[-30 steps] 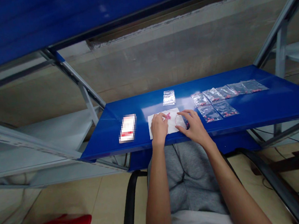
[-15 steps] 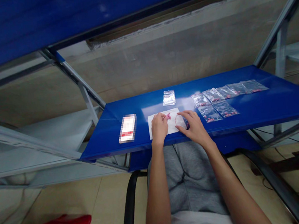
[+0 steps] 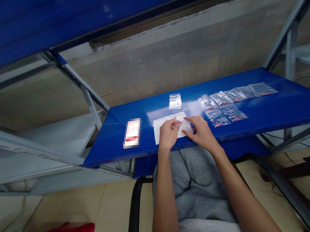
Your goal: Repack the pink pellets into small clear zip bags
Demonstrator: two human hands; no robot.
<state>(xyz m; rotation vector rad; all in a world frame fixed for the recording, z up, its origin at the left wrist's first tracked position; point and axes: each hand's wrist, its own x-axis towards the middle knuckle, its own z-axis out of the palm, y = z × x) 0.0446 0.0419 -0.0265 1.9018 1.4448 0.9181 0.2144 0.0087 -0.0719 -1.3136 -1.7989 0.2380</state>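
Observation:
My right hand [image 3: 200, 129] curves round a clear plastic bag [image 3: 187, 126], thumb at its near side and fingers at its far side, and the mouth faces left. Pinched fingers of my left hand [image 3: 169, 133] are at that mouth; what they hold, if anything, is too small to make out. Under both hands lies a white sheet [image 3: 158, 125]. A few small pink-red pieces [image 3: 175, 118] show on it just beyond my left fingers, mostly hidden by the hand.
Several clear bags [image 3: 227, 104] with small red pieces lie in two rows to the right on the blue table [image 3: 289, 105]. A stack of bags [image 3: 175, 101] is behind the sheet. Left of it lies a blurred-out white and red item [image 3: 132, 133]. A blue shelf [image 3: 106, 17] hangs overhead.
My left hand has moved right, from the pink-red pieces to the mouth of the bag, and now covers most of the pieces. My right hand has stayed in place on the bag.

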